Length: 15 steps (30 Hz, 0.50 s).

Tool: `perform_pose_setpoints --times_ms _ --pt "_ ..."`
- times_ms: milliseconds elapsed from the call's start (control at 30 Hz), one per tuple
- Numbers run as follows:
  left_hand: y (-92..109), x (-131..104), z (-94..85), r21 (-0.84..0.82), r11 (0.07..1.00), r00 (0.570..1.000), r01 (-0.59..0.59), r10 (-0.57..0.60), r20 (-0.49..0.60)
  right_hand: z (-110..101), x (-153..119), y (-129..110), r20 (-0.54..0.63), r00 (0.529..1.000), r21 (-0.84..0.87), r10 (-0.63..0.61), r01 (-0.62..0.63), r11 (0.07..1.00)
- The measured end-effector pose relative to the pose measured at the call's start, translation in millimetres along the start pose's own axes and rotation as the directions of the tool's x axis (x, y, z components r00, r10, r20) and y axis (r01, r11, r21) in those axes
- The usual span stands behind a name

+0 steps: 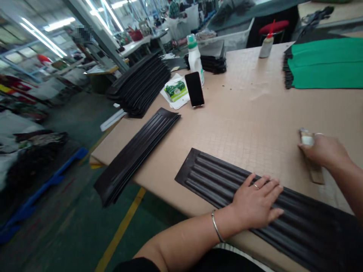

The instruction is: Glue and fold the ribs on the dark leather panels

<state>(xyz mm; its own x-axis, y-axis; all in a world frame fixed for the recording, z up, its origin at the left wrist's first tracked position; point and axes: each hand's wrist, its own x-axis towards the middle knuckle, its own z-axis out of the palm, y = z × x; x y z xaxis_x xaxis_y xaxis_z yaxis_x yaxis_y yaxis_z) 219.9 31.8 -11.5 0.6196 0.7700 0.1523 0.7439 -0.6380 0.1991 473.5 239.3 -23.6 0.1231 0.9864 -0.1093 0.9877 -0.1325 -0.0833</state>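
A dark ribbed leather-like panel (215, 175) lies slantwise along the table's near edge. My left hand (256, 202) rests flat on it, palm down with fingers spread. Over the table beyond the panel's right half, my right hand (326, 151) is closed around a brown strip-shaped tool (316, 174) with a whitish part near the thumb. Motion blur and the fingers hide what kind of tool it is. To the left, a stack of similar dark ribbed panels (138, 151) overhangs the table edge.
Behind are a taller stack of dark pieces (141, 81), a phone (194, 89) on a stand, a white bottle (194, 56) with a green cap and a green-white packet (176, 91). A red-tipped glue bottle (267, 43) and green sheets (326, 64) stand far right.
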Motion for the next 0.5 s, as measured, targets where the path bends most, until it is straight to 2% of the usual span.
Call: perform_pose_setpoints --times_ms 67,133,200,267,300,367,433,500 --pt "-9.1 -10.4 -6.7 -0.045 0.999 1.0 -0.014 0.015 0.022 -7.1 4.9 7.2 0.059 0.998 0.005 -0.004 0.004 1.0" --pt "-33.7 -25.2 -20.0 -0.094 0.994 0.997 0.049 -0.044 0.057 -16.7 1.4 8.5 0.065 0.997 0.032 -0.042 0.04 0.999" --pt "-72.7 -44.9 -37.0 -0.1 0.972 0.974 0.212 -0.201 0.106 -24.9 -9.6 2.7 0.082 0.989 0.096 -0.125 0.117 0.988" --pt "-117.8 -66.8 -52.2 -0.038 0.918 0.914 0.394 -0.386 0.126 -29.4 -24.8 -10.3 0.113 0.968 0.186 -0.224 0.2 0.962" --pt "-138.6 -77.2 -57.7 -0.008 0.893 0.888 0.449 -0.445 0.114 -30.6 -33.2 -19.6 0.114 0.955 0.25 -0.272 0.237 0.939" --pt "-169.3 -94.4 -63.9 0.013 0.879 0.875 0.476 -0.475 0.097 -32.0 -50.4 -44.2 0.069 0.926 0.387 -0.37 0.317 0.866" --pt "-182.2 -105.0 -65.0 0.016 0.885 0.883 0.465 -0.465 0.07 -33.1 -67.5 -75.8 -0.018 0.884 0.483 -0.467 0.416 0.77" --pt "-182.0 -109.1 -63.0 0.02 0.885 0.884 0.466 -0.466 0.026 -33.2 -83.8 -111.5 -0.075 0.814 0.504 -0.576 0.53 0.682"
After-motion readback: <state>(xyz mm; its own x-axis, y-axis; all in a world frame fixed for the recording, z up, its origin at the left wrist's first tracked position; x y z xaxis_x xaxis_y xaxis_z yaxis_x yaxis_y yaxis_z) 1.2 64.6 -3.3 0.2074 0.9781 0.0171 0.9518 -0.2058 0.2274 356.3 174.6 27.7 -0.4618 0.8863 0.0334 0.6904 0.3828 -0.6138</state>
